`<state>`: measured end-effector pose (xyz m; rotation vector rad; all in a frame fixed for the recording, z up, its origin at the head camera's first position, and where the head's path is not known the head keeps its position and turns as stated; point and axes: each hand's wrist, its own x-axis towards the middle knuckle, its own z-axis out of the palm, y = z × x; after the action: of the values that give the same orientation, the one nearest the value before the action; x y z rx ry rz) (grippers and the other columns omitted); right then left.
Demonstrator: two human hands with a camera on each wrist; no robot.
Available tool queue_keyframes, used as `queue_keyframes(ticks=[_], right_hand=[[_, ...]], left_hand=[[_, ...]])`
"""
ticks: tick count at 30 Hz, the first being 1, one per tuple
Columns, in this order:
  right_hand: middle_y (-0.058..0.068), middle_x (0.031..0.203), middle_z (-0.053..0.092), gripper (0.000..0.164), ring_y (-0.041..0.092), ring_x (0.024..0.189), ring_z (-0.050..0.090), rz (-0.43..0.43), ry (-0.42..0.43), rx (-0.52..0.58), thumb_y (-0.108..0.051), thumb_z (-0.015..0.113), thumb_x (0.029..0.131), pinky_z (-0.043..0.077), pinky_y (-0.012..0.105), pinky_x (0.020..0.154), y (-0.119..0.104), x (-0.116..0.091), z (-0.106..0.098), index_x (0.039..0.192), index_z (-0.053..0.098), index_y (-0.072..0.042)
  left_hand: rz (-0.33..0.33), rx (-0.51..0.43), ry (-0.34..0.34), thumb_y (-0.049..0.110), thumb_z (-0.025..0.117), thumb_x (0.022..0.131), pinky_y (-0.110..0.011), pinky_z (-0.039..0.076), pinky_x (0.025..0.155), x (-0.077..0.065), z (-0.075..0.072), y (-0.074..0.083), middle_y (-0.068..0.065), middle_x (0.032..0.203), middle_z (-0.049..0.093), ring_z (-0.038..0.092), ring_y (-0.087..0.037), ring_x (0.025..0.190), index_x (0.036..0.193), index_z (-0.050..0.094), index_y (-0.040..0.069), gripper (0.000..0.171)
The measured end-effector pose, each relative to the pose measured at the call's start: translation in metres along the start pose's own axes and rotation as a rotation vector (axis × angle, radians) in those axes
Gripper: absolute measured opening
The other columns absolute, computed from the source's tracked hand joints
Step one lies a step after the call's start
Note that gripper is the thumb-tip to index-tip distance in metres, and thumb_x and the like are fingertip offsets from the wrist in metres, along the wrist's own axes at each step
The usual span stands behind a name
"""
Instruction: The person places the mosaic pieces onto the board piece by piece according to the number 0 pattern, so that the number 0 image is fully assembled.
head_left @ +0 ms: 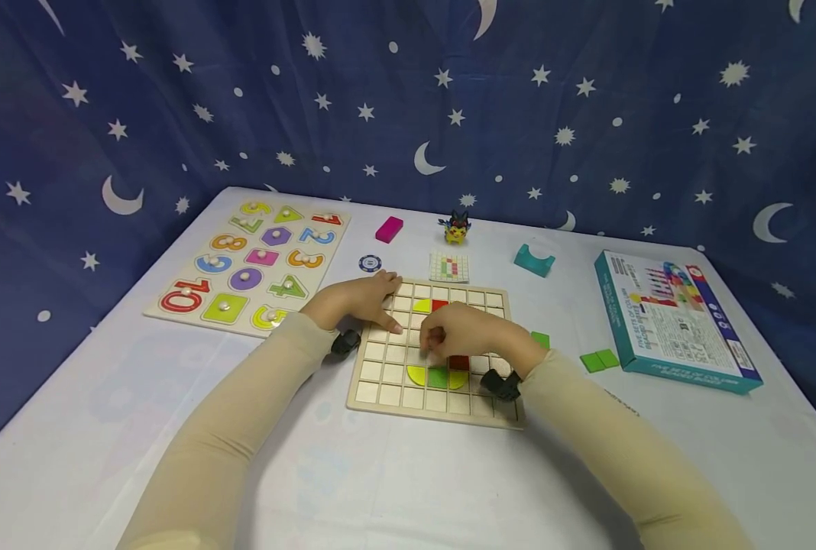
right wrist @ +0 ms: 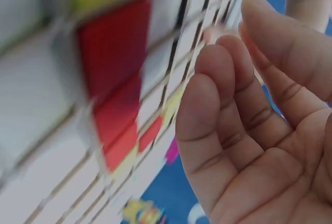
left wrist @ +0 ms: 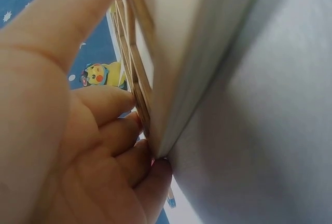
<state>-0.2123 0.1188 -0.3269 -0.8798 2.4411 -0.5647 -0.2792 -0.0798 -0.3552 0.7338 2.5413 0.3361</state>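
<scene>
A wooden grid board (head_left: 390, 373) lies on the white table. My left hand (head_left: 361, 299) rests on its left side, thumb over the squares and fingers along the edge near the far corner. Above the middle of the board hovers my right hand (head_left: 473, 332), fingers loosely bent; in the right wrist view nothing shows between its fingers (right wrist: 199, 110) and thumb. Close by, red tiles (right wrist: 115, 47) sit in the grid. On the near rows, a green tile (head_left: 438, 377) lies between yellow rounded tiles (head_left: 416, 375). Farther back are another yellow tile (head_left: 422, 305) and a red one (head_left: 439, 304).
A small pattern card (head_left: 449, 267), a poker chip (head_left: 370, 263), a magenta block (head_left: 390, 229), a toy figure (head_left: 457, 229) and a teal arch block (head_left: 535, 260) stand behind. Left lies a number puzzle (head_left: 246, 279); right, green tiles (head_left: 599, 360) and a game box (head_left: 676, 317).
</scene>
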Motion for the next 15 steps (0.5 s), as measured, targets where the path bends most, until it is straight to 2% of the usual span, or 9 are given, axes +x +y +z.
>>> queue_keyframes(ticks=[10, 15], right_hand=[[0.002, 0.075, 0.055, 0.01, 0.015, 0.071, 0.048, 0.18, 0.139, 0.131, -0.004, 0.068, 0.08, 0.041, 0.026, 0.063, 0.059, -0.038, -0.023, 0.09, 0.067, -0.004], [0.003, 0.077, 0.057, 0.014, 0.016, 0.071, 0.049, 0.241, 0.186, 0.156, -0.006, 0.067, 0.08, 0.043, 0.027, 0.064, 0.088, -0.051, -0.027, 0.093, 0.067, -0.002]], left_hand=[[0.013, -0.007, 0.003, 0.048, 0.07, 0.076, -0.043, 0.009, 0.116, -0.001, 0.0, -0.001, -0.014, 0.155, 0.009, 0.002, -0.029, 0.143, 0.148, 0.014, 0.004, 0.101], [0.019, -0.014, 0.005, 0.047, 0.07, 0.076, -0.044, 0.009, 0.116, 0.0, 0.001, -0.001, -0.015, 0.154, 0.009, 0.002, -0.029, 0.143, 0.148, 0.014, 0.004, 0.101]])
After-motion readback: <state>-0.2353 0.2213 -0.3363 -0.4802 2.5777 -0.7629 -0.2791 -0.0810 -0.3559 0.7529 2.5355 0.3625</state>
